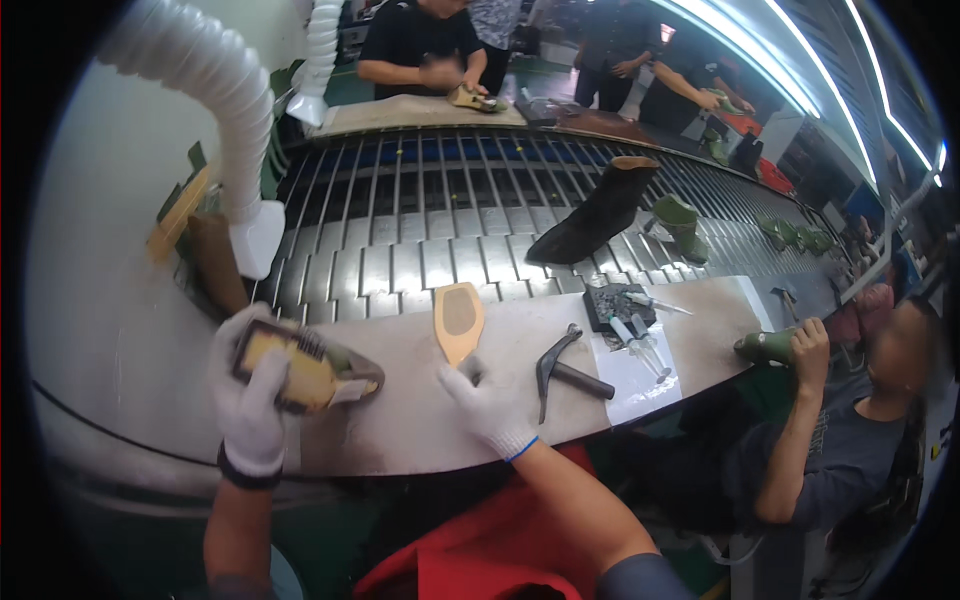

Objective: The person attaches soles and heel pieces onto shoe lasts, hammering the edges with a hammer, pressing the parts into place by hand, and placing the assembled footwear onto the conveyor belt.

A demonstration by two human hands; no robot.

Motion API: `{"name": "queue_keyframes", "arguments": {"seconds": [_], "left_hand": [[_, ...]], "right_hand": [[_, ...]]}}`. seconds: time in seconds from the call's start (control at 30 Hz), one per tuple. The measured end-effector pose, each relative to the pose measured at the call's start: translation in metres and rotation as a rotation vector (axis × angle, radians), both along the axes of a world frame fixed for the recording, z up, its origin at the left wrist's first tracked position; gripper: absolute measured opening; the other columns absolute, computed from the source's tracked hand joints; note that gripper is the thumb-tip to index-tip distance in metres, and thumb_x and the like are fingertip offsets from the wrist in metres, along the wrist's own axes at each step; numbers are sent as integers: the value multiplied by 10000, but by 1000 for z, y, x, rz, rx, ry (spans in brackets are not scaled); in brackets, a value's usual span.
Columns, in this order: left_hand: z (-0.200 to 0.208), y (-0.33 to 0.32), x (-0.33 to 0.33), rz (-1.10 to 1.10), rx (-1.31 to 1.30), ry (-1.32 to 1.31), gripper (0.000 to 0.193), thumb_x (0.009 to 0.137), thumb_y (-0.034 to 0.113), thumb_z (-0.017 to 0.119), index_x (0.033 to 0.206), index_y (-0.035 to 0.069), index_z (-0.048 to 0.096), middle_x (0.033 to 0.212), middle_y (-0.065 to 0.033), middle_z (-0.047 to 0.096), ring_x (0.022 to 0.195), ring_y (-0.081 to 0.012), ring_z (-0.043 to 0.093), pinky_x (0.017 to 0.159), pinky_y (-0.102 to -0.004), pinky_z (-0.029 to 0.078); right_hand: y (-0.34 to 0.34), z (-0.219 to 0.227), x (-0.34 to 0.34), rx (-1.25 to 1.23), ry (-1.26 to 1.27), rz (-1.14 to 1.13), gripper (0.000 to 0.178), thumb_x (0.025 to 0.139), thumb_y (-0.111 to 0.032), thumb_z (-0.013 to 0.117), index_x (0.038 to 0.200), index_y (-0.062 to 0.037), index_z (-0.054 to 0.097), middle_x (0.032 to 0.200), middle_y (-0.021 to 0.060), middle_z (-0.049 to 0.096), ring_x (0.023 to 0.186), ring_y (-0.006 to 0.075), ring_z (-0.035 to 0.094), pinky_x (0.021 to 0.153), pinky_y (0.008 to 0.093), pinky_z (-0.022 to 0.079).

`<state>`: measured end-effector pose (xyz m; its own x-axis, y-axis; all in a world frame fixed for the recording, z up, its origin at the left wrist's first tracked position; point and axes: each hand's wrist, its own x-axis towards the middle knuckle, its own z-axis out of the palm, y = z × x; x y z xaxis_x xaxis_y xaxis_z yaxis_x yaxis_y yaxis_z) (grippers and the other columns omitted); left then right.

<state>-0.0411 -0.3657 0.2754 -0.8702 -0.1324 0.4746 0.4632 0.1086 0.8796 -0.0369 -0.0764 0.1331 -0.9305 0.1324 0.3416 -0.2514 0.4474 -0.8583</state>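
Observation:
My left hand (252, 400), in a white glove, is closed around a shoe upper (350, 372) turned underside up. Its yellowish bottom (312, 378) faces me, and the thumb lies across it. My right hand (490, 408), gloved too, pinches the narrow end of a tan shoe sole piece (463, 335) with a greyish oval patch at its wide end. The sole piece is held over the pale work board (400, 425). To the right of that hand lies a dark hammer (545, 375) with a curved head.
Several syringes (645, 350) lie by a black block (602, 305). Beyond the board, a slatted conveyor (400, 265) carries a dark boot (597, 215) and green shoe parts (680, 228). A white duct (255, 180) hangs left. At right, a person holds a green shoe (768, 347); others work opposite.

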Motion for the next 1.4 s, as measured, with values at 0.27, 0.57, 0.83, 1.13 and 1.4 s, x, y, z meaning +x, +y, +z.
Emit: {"name": "queue_keyframes", "arguments": {"seconds": [0.27, 0.57, 0.83, 1.13, 1.4], "left_hand": [[13, 12, -54, -282, 357, -109, 477, 1073, 74, 695, 1511, -55, 556, 1410, -209, 707, 1252, -245, 712, 1083, -383, 604], [24, 18, -40, -378, 381, -134, 476, 1119, 110, 588, 1564, -40, 512, 1432, -262, 691, 1326, -344, 702, 1111, -481, 612], [22, 61, -8, -745, 304, -298, 584, 998, 44, 666, 1557, -66, 535, 1468, -278, 690, 1358, -381, 699, 1188, -518, 549], [11, 73, -2, -868, 258, -297, 961, 1031, 710, 644, 1518, -114, 564, 1489, -271, 675, 1379, -329, 678, 1186, -476, 548], [8, 59, -6, -993, 238, -237, 1010, 791, 384, 960, 1572, -70, 509, 1535, -283, 637, 1422, -351, 648, 1225, -497, 504]], "right_hand": [[20, 25, 94, 52, -2, -108, 214, 1002, -119, 744, 1157, 18, 689, 1538, 347, 611, 1220, 404, 730, 1006, 508, 593], [9, 3, 189, -977, -785, 46, 309, 1058, -117, 590, 1254, 113, 653, 1054, 258, 780, 846, 328, 792, 788, 455, 676], [-6, 55, 157, -714, -237, 293, 563, 1082, -366, 681, 1279, 162, 686, 1089, 248, 806, 945, 316, 810, 857, 447, 675], [-34, 116, 110, -535, -354, 418, 594, 1095, -409, 687, 1340, 132, 680, 1081, 211, 816, 917, 270, 814, 799, 381, 674], [-46, 117, 105, -578, -282, 339, 408, 1096, -270, 659, 1208, 111, 754, 956, 159, 821, 822, 203, 794, 714, 334, 651]]}}
